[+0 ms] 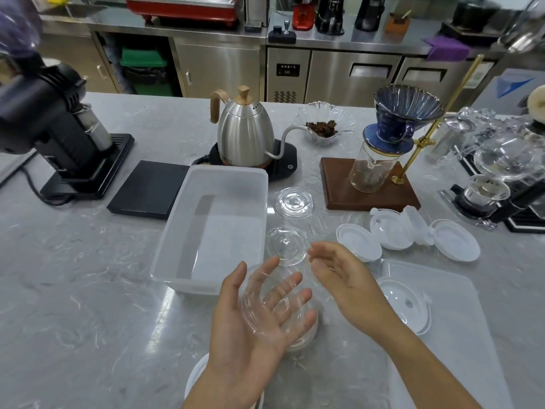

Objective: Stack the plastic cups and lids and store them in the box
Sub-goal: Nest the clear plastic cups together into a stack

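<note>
Countertop of grey veined stone carries a translucent rectangular box, just beyond and left of the grip. Left hand, palm up with fingers spread and relaxed, cradles a clear ribbed cup. Right hand hovers released beside it. Round white lids lie farther right.

Bright, even overhead light, soft glare on the marble counter, wide-angle bending at blurred edges.
</note>
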Available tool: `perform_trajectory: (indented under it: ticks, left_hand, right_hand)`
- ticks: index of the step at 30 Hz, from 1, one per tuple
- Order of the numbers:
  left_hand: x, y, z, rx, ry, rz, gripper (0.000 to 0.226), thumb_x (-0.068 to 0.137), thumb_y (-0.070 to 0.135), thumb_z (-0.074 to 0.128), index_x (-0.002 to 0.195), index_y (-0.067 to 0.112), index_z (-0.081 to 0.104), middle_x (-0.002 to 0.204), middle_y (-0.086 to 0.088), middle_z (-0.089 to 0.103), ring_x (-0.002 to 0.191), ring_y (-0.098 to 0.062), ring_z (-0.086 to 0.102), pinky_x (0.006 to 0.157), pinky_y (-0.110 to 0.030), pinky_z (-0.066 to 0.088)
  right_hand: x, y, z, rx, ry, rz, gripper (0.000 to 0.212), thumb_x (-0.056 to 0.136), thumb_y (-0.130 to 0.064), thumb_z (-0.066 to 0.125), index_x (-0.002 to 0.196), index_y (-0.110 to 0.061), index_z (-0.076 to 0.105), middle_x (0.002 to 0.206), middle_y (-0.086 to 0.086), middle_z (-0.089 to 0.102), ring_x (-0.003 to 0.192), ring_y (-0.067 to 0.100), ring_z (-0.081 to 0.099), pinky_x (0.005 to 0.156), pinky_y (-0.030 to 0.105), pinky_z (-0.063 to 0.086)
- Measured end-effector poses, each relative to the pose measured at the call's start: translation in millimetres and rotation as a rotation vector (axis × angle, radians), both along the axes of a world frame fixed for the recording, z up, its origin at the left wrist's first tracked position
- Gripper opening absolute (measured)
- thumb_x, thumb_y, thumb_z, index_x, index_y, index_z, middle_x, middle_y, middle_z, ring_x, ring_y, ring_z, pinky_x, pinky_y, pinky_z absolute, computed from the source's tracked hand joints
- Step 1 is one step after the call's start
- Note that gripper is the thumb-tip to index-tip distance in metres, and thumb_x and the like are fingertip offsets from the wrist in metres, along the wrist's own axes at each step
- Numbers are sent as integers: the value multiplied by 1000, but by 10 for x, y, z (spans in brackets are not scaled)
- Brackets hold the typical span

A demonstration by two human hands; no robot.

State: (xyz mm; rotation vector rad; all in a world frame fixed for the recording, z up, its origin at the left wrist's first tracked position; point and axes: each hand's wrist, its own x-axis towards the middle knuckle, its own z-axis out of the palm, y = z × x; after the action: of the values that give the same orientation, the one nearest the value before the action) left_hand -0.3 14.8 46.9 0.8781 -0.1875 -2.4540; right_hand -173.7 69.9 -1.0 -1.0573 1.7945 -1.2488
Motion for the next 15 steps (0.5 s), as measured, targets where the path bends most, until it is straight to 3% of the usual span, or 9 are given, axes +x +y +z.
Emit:
perform_trajectory:
  ticks: [2,8,13,15]
  left_hand:
    - [-50,42,-25,-39,-98,-38,52,80,49,63,117,15,74,128,-24,68,103,-41,68,85,-50,55]
    - [-30,2,-109,-27,-44,-48,53,76,49,64,115,15,76,126,-24,70,106,-42,67,83,-49,57]
    - [-26,9,-78,-9,-93,-34,49,80,48,63,114,15,75,126,-25,70,105,-42,66,85,-50,55]
    - [-25,17,-97,-15,-71,-36,49,81,48,62,115,15,75,126,-25,70,105,-42,66,85,-50,54]
  right_hand:
    - [-148,-47,-170,74,77,-15,38,93,-32,64,130,-29,54,133,-17,57,124,3,53,109,30,42]
    - [-317,-131,-308,143,391,-7,48,92,-23,66,137,-22,49,138,-18,41,130,-1,37,102,5,25]
    - [-474,-238,-389,251,506,-5,65,88,-35,68,145,-22,40,157,-2,32,145,16,31,119,38,28]
    - [-538,-269,-412,300,515,4,74,86,-44,67,149,-25,34,161,1,26,149,20,25,120,43,26]
